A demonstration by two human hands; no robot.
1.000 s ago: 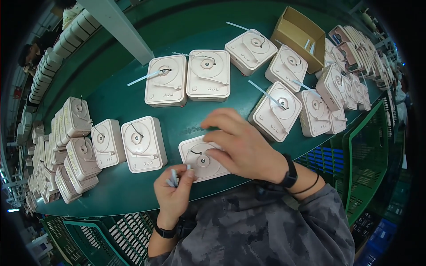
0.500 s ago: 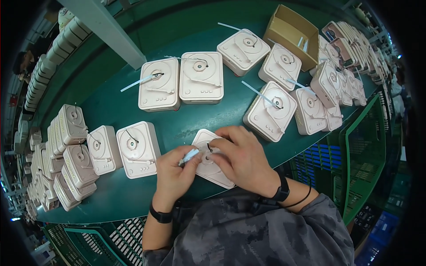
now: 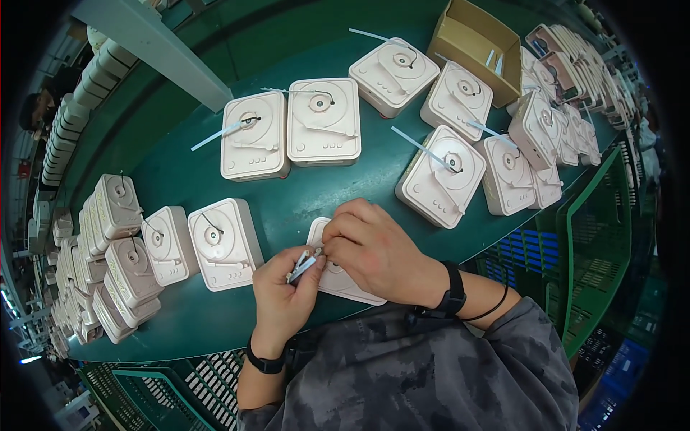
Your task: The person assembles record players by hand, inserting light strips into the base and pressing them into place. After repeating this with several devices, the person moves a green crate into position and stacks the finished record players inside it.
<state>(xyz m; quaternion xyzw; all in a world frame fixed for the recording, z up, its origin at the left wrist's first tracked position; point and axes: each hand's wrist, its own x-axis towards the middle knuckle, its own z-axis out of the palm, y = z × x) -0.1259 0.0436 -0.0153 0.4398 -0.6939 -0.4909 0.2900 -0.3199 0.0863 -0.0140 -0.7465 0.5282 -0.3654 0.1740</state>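
Observation:
A pale pink record-player-shaped casing (image 3: 343, 284) lies on the table before me, mostly covered by my hands. My left hand (image 3: 282, 287) is closed, pinching a small bunch of pale blue-white strips (image 3: 305, 267) between thumb and fingers. From the right, my right hand (image 3: 377, 251) reaches over the casing with its fingers bent together near the strips' upper ends. Whatever sits between those fingertips is hidden. Two similar casings stand left of my hands, the nearer being this casing (image 3: 225, 244) with a short dark wire at its hub.
Further casings stand across the green table (image 3: 287, 197), several with a pale strip on their wire, like this casing (image 3: 440, 176). A cardboard box (image 3: 471, 54) holding strips stands at the far right. Casings are stacked at both sides. Green crates (image 3: 586, 244) flank the table's near edge.
My right hand has shifted slightly left, its fingers drawing together beside my left fingertips. The black wire end seen on the casing before is now covered. The left hand keeps its strips.

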